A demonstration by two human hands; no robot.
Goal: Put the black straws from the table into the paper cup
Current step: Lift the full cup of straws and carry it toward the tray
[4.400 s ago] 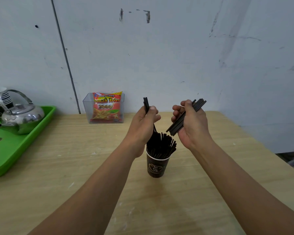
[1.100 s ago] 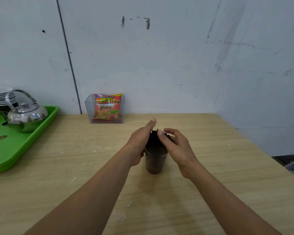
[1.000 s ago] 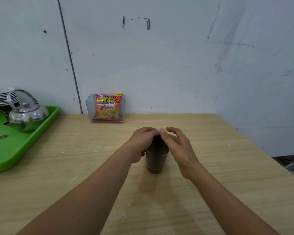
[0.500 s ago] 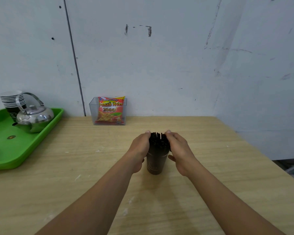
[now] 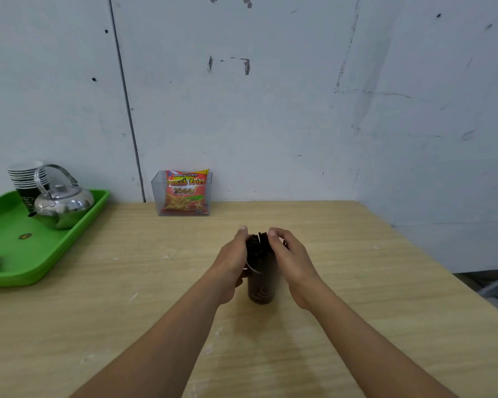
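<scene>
**Both hands closed round the straws in the cup**

From the head camera, your left hand point(image 5: 230, 261) is cupped against the left side of the black straws point(image 5: 257, 248), with the thumb raised beside their tops. Your right hand point(image 5: 293, 261) curls round the right side, its fingers point(image 5: 273, 234) bent onto the straw tops. Between them your two hands grip the bundle.

The straws stand upright in the dark paper cup point(image 5: 261, 290). The cup stands on the table point(image 5: 371, 297) near its middle, between your wrists.

On the far left, a green tray point(image 5: 41, 262) carries a steel kettle point(image 5: 62, 203) and a stack of cups point(image 5: 26, 175). Against the wall, a clear box point(image 5: 157, 196) holds a red snack packet point(image 5: 186, 192).
</scene>
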